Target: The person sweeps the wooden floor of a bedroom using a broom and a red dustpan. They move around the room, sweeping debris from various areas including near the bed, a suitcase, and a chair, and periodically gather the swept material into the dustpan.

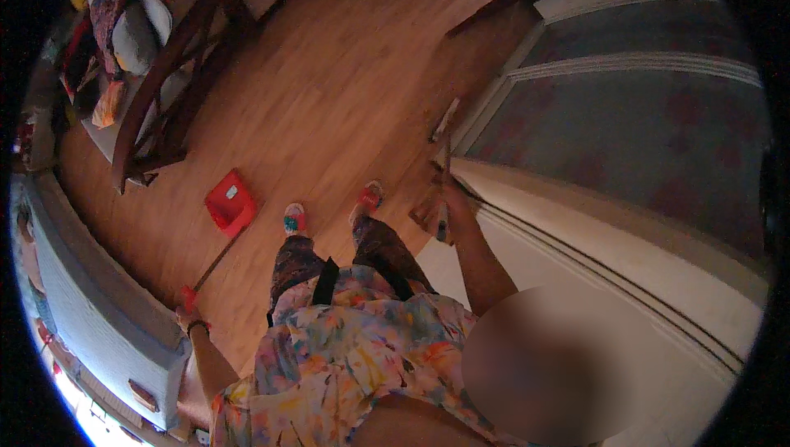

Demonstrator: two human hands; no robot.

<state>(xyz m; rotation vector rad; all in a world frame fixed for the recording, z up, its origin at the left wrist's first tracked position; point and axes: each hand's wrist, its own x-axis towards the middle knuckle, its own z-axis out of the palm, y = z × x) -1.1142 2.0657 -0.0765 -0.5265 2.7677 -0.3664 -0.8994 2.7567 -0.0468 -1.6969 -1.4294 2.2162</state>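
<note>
My left hand [188, 315] is closed around the red grip of a long-handled dustpan, out to the left of my body. The red dustpan's pan [231, 203] rests on the floor ahead and to the left, with a small white label on it. On the other side, my right hand [455, 198] is wrapped around the stick of a broom. The broom's pale, narrow head [444, 120] is down on the floor beside the base of the right-hand panels. Shadow hides the finer detail of my right fingers.
Wood-plank floor [329, 76] stretches ahead of my slippered feet. A dark wooden chair [144, 126] with clothes piled on it stands at the upper left. A bed with a pale cover [90, 299] lies left. Framed grey panels [617, 118] and a pale ledge run along the right.
</note>
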